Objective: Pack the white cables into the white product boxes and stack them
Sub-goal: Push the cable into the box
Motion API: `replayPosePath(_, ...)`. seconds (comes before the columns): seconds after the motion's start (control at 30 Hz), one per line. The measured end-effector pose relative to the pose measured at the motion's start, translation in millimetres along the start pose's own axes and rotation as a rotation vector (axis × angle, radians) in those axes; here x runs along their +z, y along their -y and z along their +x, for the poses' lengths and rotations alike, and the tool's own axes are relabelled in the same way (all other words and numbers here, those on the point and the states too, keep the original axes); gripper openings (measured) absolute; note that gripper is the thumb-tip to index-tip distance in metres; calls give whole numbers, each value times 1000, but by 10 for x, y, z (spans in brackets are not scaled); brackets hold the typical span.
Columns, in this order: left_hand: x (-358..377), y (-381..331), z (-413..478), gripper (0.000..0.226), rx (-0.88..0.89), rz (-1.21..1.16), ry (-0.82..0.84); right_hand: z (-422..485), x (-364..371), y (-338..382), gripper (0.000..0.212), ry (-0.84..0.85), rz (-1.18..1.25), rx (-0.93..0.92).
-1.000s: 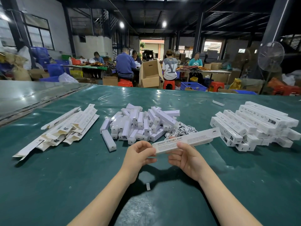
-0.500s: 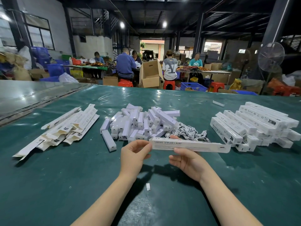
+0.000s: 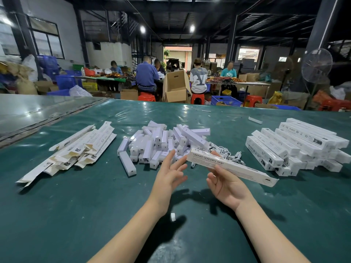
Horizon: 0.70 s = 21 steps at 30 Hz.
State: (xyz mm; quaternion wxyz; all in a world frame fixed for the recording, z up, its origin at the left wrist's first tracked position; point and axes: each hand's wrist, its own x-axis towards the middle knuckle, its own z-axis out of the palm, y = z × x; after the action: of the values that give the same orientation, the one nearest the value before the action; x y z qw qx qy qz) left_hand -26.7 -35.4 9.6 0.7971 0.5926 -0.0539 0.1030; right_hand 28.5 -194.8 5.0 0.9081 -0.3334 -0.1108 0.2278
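Left hand (image 3: 171,175): bare, slim fingers with smooth knuckles, seen just left of the frame's middle.
Right hand (image 3: 226,185): bare, its palm side in sight with fine creases across it; the fingertips are partly hidden.
Left forearm (image 3: 136,230): bare from the wrist to the bottom edge of the frame, slender, broadening toward the lower centre-left.
Right forearm (image 3: 266,230): bare likewise, slender, broadening toward the lower right.
Wrists: narrow, both uncovered.
Clothing: cannot tell from here; both arms are bare as far as the bottom edge shows them.
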Motion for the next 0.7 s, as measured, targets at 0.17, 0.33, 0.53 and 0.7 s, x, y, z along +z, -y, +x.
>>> replayPosePath(0.17,-20,42,-49,74,189,476,97,10,-5,3,76,-77,31,98)
replayPosePath(0.33,7,49,-93,78,316,779,140,-7,-55,55,73,-114,62,143)
replayPosePath(0.53,108,44,-76,85,81,376,121,-36,20,22,27,-152,-65,178)
replayPosePath(0.7,166,90,-96,83,31,258,181,-58,54,23,58,-119,-31,176)
